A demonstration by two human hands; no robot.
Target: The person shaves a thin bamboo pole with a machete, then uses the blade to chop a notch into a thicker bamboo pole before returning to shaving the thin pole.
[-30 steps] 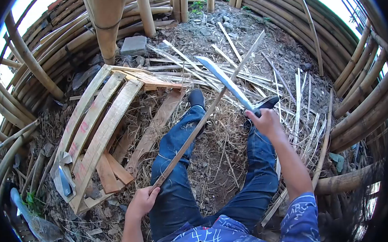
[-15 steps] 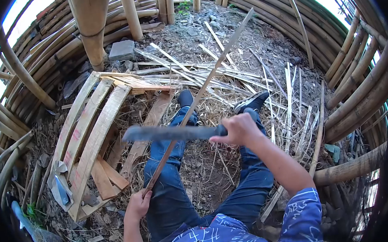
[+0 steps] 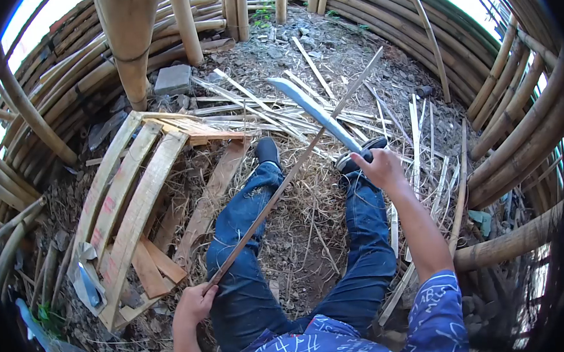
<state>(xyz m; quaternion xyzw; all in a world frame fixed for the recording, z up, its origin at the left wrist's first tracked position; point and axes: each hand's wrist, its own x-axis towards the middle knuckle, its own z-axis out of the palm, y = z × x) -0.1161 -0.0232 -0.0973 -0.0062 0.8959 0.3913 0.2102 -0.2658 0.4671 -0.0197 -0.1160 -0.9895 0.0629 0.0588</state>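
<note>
My left hand [image 3: 194, 304] is closed round the near end of a long, thin bamboo strip [image 3: 257, 224], beside my left knee. The strip slants up and away to the right, across my left leg, with its far end over the littered ground. In my right hand [image 3: 381, 168] is the dark handle of a machete [image 3: 315, 111], above my right shoe. Its long blade points away and to the left, and crosses the strip's far half in this view. My fingers wrap the handle, hiding most of it.
On the left stands a wooden slatted crate [image 3: 142, 222]. Several pale split strips [image 3: 257, 104] and shavings lie on the ground beyond my feet. A grey block [image 3: 172, 79] sits near a thick bamboo post [image 3: 132, 49]. Stacked bamboo poles [image 3: 521, 133] rise on the right.
The machete has swung away from me and to the right, its blade turning from sideways to pointing forward. The strip's far end has dropped lower, while my left hand keeps its hold.
</note>
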